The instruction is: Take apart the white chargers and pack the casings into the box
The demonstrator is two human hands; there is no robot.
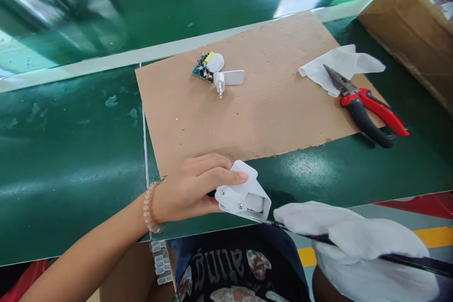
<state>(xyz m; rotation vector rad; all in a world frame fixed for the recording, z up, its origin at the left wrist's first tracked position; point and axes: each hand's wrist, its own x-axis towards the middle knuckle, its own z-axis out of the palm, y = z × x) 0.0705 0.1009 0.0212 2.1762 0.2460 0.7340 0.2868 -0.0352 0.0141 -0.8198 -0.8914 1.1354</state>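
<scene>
Our left hand (189,188) pinches a white plastic casing (244,200) between thumb and fingers (226,174), just below the edge of a cardboard sheet (255,113). On the cardboard, a circuit board (202,70) and white plug (220,80) lie unjoined, with pliers (375,111) at its right end. Our right hand is out of sight, so we cannot tell its fingers' state.

Pale beaded bracelet (149,206); dark printed T-shirt (240,264).

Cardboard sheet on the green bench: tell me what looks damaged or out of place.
A bare circuit board lies on the cardboard sheet beside a loose white plug part with a metal pin, looking as if it was taken out of its casing.
</scene>
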